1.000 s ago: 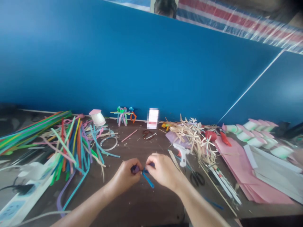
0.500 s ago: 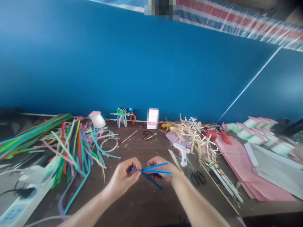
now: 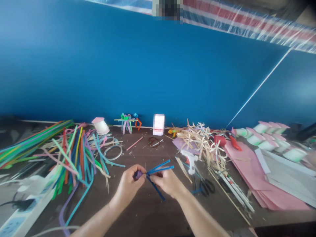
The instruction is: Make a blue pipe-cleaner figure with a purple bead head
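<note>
My left hand (image 3: 134, 180) pinches a small purple piece (image 3: 138, 174) between thumb and fingers, at the middle of the dark table. From that piece several blue pipe cleaner stems (image 3: 159, 167) spread to the right, two upward and one down toward the table. The thumb and fingers of my right hand (image 3: 166, 181) are closed at the base of the blue stems, close beside the left fingertips. The join between purple and blue is partly covered by fingers.
Coloured pipe cleaners (image 3: 80, 151) and a power strip (image 3: 29, 210) lie left. A white glue gun (image 3: 191, 161), black-handled scissors (image 3: 207, 187), straw-like flowers (image 3: 197, 138) and pink sheets (image 3: 249, 174) lie right. Small cups (image 3: 266, 136) stand at the back right.
My right hand has turned and its fingers have come to the base of the blue stems. The stems have tilted, the upper ones rising slightly. My left hand keeps its hold.
</note>
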{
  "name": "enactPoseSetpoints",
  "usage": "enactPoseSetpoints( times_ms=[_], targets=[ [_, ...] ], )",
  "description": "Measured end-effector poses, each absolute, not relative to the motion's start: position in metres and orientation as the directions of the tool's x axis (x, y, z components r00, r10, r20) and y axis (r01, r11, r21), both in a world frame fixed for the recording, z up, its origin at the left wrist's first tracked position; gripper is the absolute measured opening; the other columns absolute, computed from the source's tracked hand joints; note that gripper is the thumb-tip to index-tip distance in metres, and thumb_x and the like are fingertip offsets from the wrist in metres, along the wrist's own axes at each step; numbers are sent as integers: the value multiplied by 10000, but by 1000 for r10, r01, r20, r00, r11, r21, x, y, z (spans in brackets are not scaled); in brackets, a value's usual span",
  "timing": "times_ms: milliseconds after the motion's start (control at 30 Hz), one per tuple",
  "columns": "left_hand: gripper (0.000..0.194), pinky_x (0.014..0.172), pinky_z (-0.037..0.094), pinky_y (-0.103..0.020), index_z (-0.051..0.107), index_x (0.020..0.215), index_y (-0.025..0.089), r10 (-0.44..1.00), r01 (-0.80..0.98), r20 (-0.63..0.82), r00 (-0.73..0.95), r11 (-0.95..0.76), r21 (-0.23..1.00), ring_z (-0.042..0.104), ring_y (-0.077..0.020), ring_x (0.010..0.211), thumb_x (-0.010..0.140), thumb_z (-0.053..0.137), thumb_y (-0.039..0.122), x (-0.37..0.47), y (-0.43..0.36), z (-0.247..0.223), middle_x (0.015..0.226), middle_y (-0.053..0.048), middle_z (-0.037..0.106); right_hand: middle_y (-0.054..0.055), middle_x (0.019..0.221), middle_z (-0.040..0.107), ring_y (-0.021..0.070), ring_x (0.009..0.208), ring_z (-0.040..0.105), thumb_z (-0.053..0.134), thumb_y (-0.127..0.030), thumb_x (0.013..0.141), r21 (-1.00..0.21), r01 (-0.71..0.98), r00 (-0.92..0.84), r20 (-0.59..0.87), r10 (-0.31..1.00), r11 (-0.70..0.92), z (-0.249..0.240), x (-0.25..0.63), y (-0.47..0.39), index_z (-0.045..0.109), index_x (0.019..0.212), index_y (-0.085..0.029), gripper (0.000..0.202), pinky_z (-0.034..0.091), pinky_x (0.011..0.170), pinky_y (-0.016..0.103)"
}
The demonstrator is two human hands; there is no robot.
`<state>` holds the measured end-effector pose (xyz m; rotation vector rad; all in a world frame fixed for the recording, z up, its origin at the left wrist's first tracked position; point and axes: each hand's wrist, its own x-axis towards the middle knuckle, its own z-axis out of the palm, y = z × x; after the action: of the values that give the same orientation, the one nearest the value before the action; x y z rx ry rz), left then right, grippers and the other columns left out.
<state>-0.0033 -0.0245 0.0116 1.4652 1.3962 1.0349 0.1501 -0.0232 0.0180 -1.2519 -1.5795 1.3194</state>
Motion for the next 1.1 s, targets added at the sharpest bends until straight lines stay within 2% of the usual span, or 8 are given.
enactPoseSetpoints(
  times_ms=[67,133,200,367,633,867,1100],
  targets=[
    [69,472,307,-185,531,647,159,998,304,-28,56,10,953,397,-93,471,629,504,219,-4,-22,13,472,61,442,-24,612,602,110,556,531,549,-221,708,-969,238,-240,6,971,65,14,148,-25,640,707,-175,102,413,537,197],
    [72,478,310,-186,531,656,158,997,291,-54,62,33,956,414,-98,481,627,503,218,-4,-20,13,478,61,455,-22,601,594,107,532,526,543,-219,717,-971,226,-210,27,977,76,11,145,-26,642,750,-169,115,409,513,196],
    [78,486,320,-188,527,672,158,996,270,-72,59,53,961,427,-103,493,629,502,218,-4,-19,11,490,59,465,-19,600,593,107,527,528,546,-203,713,-979,188,-184,46,982,81,10,142,-27,642,763,-164,115,408,501,193],
    [91,506,353,-194,521,707,154,990,191,-99,101,78,978,444,-100,510,633,506,205,-3,-19,4,526,55,474,2,674,639,135,646,581,561,-158,688,-986,118,-121,107,987,121,9,135,-29,642,718,-161,86,441,596,204],
    [172,501,377,-203,550,777,133,974,175,-169,149,142,974,459,-109,529,634,523,224,-2,-19,-6,564,39,500,15,649,633,141,619,589,519,-154,690,-961,250,-1,124,992,120,-1,130,-34,615,687,-153,96,449,581,206],
    [160,471,366,-198,511,630,131,923,136,-246,297,214,967,441,-100,494,693,486,275,1,-20,-8,509,41,450,27,675,645,161,666,608,496,-159,705,-929,344,12,148,989,135,-2,134,-38,611,683,-160,117,455,632,222],
    [187,434,359,-200,508,666,134,891,242,-266,369,184,953,424,-99,461,715,465,310,0,-22,-12,504,52,412,30,691,637,152,657,601,487,-141,705,-850,490,0,222,975,193,-9,135,-45,606,719,-166,123,443,641,219]
  ],
)
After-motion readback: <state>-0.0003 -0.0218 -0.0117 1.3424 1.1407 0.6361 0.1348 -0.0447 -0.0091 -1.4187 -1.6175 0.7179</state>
